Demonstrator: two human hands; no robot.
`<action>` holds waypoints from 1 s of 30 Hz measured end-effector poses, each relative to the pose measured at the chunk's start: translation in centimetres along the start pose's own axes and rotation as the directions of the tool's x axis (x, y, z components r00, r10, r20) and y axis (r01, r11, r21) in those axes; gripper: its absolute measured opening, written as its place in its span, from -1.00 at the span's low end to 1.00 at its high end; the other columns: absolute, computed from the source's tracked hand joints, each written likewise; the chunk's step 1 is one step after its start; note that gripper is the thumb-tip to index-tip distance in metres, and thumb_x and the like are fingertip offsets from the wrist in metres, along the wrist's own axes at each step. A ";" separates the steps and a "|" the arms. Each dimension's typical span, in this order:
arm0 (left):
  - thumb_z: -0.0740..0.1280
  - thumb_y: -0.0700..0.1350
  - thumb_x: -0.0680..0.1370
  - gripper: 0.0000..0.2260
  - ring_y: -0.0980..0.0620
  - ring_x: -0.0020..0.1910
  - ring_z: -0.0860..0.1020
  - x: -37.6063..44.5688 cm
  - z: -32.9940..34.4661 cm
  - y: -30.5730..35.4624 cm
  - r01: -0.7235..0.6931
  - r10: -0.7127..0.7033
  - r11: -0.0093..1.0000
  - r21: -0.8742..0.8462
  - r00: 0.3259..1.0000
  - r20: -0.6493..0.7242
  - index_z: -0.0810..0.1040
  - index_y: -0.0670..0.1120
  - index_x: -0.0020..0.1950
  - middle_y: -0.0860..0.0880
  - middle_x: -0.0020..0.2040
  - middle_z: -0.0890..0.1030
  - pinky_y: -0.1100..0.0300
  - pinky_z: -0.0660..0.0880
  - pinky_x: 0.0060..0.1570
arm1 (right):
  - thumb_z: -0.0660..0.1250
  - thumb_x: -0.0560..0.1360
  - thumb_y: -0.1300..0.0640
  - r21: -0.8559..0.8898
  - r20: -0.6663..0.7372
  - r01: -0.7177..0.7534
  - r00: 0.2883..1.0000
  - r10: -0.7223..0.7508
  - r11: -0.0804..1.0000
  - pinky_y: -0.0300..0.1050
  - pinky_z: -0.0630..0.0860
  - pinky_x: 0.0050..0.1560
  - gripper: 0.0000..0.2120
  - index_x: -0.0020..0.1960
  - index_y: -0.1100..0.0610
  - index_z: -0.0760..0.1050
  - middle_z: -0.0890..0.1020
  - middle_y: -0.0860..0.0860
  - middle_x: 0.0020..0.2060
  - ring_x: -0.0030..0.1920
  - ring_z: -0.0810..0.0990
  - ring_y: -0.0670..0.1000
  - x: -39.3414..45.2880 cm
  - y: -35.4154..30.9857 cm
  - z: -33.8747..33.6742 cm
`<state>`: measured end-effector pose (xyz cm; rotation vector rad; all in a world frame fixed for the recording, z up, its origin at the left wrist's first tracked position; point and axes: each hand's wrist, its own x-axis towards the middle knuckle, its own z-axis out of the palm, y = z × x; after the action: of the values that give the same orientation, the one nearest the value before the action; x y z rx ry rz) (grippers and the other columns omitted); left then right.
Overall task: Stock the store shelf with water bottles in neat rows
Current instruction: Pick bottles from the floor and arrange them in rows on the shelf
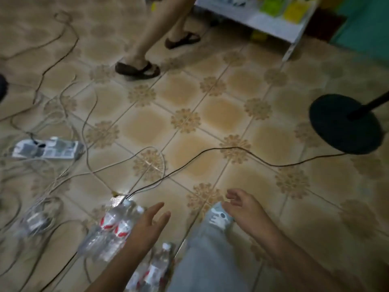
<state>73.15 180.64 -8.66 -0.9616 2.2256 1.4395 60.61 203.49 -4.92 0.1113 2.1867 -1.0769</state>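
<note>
Clear water bottles with red and white labels lie on the tiled floor at the lower left. More of them stand or lean near the bottom edge. My left hand hovers just right of the lying bottles, fingers spread and holding nothing. My right hand is stretched out over the floor beside my grey-socked foot, fingers relaxed and empty. The white store shelf stands far off at the top right, with yellow and green packs on it.
Several cables snake across the floor, and a white power strip lies at the left. A black round fan base stands at the right. Another person's legs in dark sandals are near the top.
</note>
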 end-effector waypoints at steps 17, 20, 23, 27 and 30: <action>0.41 -0.02 0.49 -0.64 -0.09 0.03 0.58 7.2 -7.1 -16.1 0.239 -0.140 0.923 0.301 0.938 -0.318 0.48 0.01 0.27 -0.04 0.13 0.62 0.08 0.47 -0.04 | 0.41 0.50 0.03 -0.090 0.406 -0.040 0.911 0.073 0.995 -0.07 0.50 0.24 -0.50 0.39 0.15 0.42 0.58 0.03 0.23 0.20 0.55 -0.02 10.3 1.2 18.3; 0.41 -0.05 0.49 -0.76 0.01 -0.12 0.56 8.2 -7.4 -16.4 0.221 -0.127 0.928 0.300 0.945 -0.303 0.50 0.02 0.14 -0.01 0.00 0.64 0.12 0.44 -0.14 | 0.40 0.51 0.03 -0.085 0.416 -0.056 0.905 0.086 0.995 -0.17 0.49 0.15 -0.51 0.39 0.14 0.42 0.57 0.01 0.23 0.17 0.55 -0.06 10.4 1.0 18.4; 0.42 -0.07 0.48 -0.76 0.02 -0.12 0.57 8.7 -7.7 -16.8 0.204 -0.120 0.933 0.295 0.953 -0.279 0.52 0.00 0.13 0.01 -0.04 0.65 0.13 0.44 -0.14 | 0.40 0.52 0.04 -0.055 0.432 -0.051 0.899 0.070 0.997 -0.21 0.48 0.12 -0.52 0.39 0.14 0.42 0.58 0.00 0.22 0.14 0.54 -0.08 10.6 0.0 19.6; 0.41 -0.07 0.50 -0.77 0.06 -0.09 0.57 8.8 -8.1 -17.3 0.183 -0.115 0.942 0.281 0.964 -0.240 0.54 -0.05 0.14 0.03 -0.01 0.64 0.27 0.38 -0.19 | 0.41 0.51 0.09 -0.023 0.432 -0.073 0.899 0.076 0.997 -0.23 0.47 0.09 -0.56 0.36 0.15 0.45 0.59 0.00 0.16 0.11 0.56 -0.07 10.7 -0.7 20.7; 0.42 -0.03 0.49 -0.71 0.07 -0.05 0.56 8.1 -8.7 -17.1 0.184 -0.116 0.947 0.263 0.960 -0.256 0.55 -0.05 0.19 0.00 0.05 0.64 0.24 0.39 -0.14 | 0.42 0.49 0.08 -0.051 0.461 -0.087 0.881 0.101 0.995 -0.15 0.51 0.10 -0.63 0.27 0.10 0.50 0.58 -0.07 0.04 0.13 0.58 -0.03 10.6 -1.2 22.2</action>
<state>79.87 165.43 -21.17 -1.2244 2.3796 0.9451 64.16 184.34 -19.94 -0.0508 1.7437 -0.9057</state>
